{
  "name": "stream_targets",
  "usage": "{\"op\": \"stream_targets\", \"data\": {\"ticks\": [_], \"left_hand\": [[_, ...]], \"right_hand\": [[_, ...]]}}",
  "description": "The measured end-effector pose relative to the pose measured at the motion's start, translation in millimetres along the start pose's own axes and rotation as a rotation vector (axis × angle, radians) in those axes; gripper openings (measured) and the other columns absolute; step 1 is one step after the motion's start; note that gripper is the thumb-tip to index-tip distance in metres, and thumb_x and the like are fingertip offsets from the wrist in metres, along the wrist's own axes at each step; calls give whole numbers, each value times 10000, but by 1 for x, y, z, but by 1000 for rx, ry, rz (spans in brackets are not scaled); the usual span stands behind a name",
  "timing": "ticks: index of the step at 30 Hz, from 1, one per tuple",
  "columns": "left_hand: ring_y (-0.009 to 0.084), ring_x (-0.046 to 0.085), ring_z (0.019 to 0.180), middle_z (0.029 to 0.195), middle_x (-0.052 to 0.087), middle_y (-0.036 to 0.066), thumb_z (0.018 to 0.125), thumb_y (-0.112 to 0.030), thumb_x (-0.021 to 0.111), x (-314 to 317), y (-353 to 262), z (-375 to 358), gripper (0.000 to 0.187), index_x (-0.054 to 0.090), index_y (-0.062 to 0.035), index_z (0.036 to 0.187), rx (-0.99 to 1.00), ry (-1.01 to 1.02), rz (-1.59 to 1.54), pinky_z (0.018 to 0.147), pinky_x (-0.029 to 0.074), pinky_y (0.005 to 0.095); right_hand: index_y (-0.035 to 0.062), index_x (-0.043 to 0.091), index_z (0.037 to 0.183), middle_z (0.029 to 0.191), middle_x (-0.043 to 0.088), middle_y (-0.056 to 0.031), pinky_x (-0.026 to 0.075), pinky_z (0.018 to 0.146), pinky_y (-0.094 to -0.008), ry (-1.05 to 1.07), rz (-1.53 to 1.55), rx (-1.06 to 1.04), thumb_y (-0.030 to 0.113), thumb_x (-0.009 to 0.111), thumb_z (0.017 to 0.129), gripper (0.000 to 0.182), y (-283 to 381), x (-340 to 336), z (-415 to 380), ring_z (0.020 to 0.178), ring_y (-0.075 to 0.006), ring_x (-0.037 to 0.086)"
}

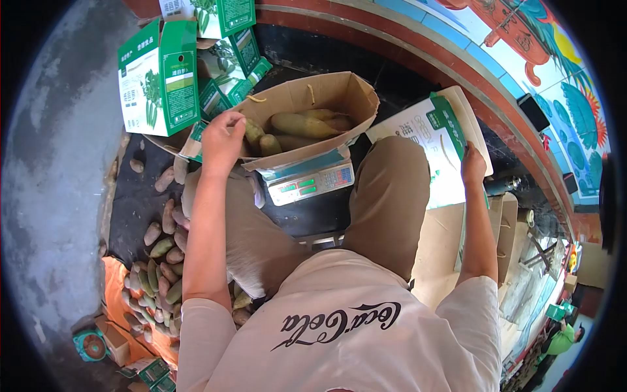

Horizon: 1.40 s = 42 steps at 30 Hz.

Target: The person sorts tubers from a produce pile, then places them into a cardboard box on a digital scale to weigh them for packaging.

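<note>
An open cardboard box [307, 93] holding several green radishes [304, 124] stands on a digital scale [311, 185] in front of my knees. By the box's left end is my left hand [223, 138], its fingers curled together; whether anything small is between them cannot be made out. To the right, my right hand [475, 163] grips the edge of a white and green carton [418, 140], which lies flat beside my right knee.
Printed green and white boxes [159, 78] stand at the upper left. Loose radishes [157, 287] lie on the floor at my left. Flattened cardboard [436, 251] is at my right. A person in green [560, 340] is far off at the lower right.
</note>
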State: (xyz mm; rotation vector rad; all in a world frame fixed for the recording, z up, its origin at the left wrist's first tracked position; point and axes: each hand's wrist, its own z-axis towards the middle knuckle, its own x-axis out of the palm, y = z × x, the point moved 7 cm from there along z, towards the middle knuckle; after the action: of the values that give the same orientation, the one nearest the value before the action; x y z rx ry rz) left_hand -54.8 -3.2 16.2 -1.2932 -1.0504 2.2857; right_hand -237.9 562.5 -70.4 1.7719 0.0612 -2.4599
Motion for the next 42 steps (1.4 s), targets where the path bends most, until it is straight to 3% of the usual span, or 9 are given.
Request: {"op": "stream_targets", "data": {"ticks": [7, 11, 17, 23, 26, 28, 34, 40, 42], "left_hand": [[252, 650, 843, 889, 674, 137, 815, -111, 626, 28, -6, -8, 141, 643, -9, 911, 12, 246, 159, 769, 488, 326], [297, 628, 867, 900, 659, 144, 808, -136, 639, 39, -3, -16, 176, 630, -12, 932, 28, 389, 226, 778, 479, 360], [343, 587, 937, 981, 633, 158, 751, -193, 698, 53, 6, -36, 319, 638, -34, 1021, 90, 651, 403, 827, 465, 403], [309, 600, 957, 980, 638, 123, 737, -233, 710, 86, 32, -47, 316, 652, -82, 1008, 204, 794, 740, 829, 475, 416], [294, 612, 910, 888, 635, 97, 731, -222, 698, 96, 62, -54, 235, 659, -109, 933, 234, 779, 829, 797, 477, 428], [299, 612, 867, 815, 614, 101, 732, -189, 667, 95, 67, -54, 148, 645, -114, 858, 281, 706, 804, 768, 473, 446], [298, 610, 830, 798, 604, 90, 771, -173, 586, 88, 63, -51, 64, 607, -113, 768, 316, 610, 692, 729, 484, 440], [296, 608, 824, 791, 594, 81, 772, -205, 588, 82, 58, -41, 98, 595, -110, 751, 283, 608, 676, 678, 495, 424], [298, 605, 817, 779, 586, 84, 767, -206, 594, 78, 55, -39, 105, 588, -105, 739, 322, 602, 652, 664, 490, 429]], "right_hand": [[106, 589, 1095, 925, 659, -122, 493, 692, -425, -190, -57, -246, 79, 483, 859, 260, 69, 2, -15, 794, -323, 637], [106, 560, 1146, 1093, 619, -85, 443, 857, -411, 28, 27, -266, 53, 534, 820, 331, 77, 60, -36, 1009, -275, 586], [76, 522, 1221, 1167, 575, -109, 376, 944, -430, -289, 237, -350, 115, 661, 771, 473, 146, -10, -23, 1105, -300, 519], [75, 602, 1004, 1035, 593, -111, 420, 889, -414, -264, 532, -589, 121, 688, 725, 296, 287, -35, 17, 997, -308, 548], [82, 606, 1008, 1058, 590, -120, 407, 913, -413, -55, 443, -626, 141, 584, 791, 225, 354, 12, 40, 1031, -303, 537], [83, 612, 1044, 1072, 600, -99, 411, 914, -428, -342, 346, -733, 155, 522, 834, 240, 386, 25, 48, 1027, -285, 547], [127, 653, 998, 979, 609, -83, 443, 848, -387, 123, 90, -621, 164, 596, 764, 244, 416, 65, 76, 985, -245, 560], [144, 679, 770, 888, 620, -60, 475, 756, -345, 19, 132, -754, 206, 605, 747, 99, 409, 57, 59, 920, -217, 582], [145, 688, 800, 895, 629, -47, 485, 743, -339, 31, 161, -756, 181, 607, 745, 103, 396, 54, 52, 912, -218, 590]]}}
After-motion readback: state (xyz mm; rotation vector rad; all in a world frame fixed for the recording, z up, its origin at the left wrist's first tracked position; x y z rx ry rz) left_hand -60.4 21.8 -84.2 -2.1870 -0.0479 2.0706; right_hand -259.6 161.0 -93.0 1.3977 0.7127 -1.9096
